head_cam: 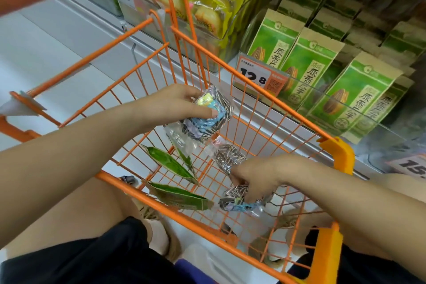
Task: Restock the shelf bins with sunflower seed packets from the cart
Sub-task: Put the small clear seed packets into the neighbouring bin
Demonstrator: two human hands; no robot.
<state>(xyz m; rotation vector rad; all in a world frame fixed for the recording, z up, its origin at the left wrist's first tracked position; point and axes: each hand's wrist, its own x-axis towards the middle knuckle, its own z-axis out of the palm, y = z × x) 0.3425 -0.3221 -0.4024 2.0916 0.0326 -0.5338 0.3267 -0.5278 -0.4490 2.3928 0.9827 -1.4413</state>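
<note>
My left hand (170, 106) grips a clear sunflower seed packet with a blue label (207, 117) above the orange wire cart (258, 90). My right hand (255, 180) reaches down into the cart, its fingers curled on another clear seed packet (239, 200) lying on the cart floor. A third clear seed packet (229, 159) lies just beyond that hand. Two green packets lie on edge in the cart, one at the middle (170, 163) and one by the near wall (182, 197). Green sunflower seed boxes (306, 71) stand in rows in the shelf bin to the right.
A price tag reading 12.8 (253, 77) hangs on the shelf front behind the cart's wall. Yellow-green snack packs (207, 16) fill the bin further back. A second price tag (412, 166) sits at the right edge. My legs and dark shorts (92, 258) are under the cart.
</note>
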